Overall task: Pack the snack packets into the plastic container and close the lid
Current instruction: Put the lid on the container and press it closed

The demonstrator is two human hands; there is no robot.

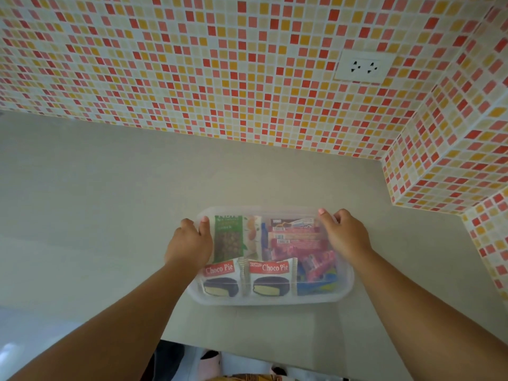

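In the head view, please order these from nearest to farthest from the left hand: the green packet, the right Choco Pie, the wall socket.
Measured from the left hand:
1. Green packet, right beside the hand, in the box's far-left part.
2. Right Choco Pie, near edge of the box, toward the middle.
3. Wall socket, high on the tiled wall, far right.

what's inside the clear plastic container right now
Seen through the clear lid, the container holds two Choco Pie packets in front, a green snack packet behind, and pink and blue wrappers. Anything beneath them, or under either hand, is hidden.
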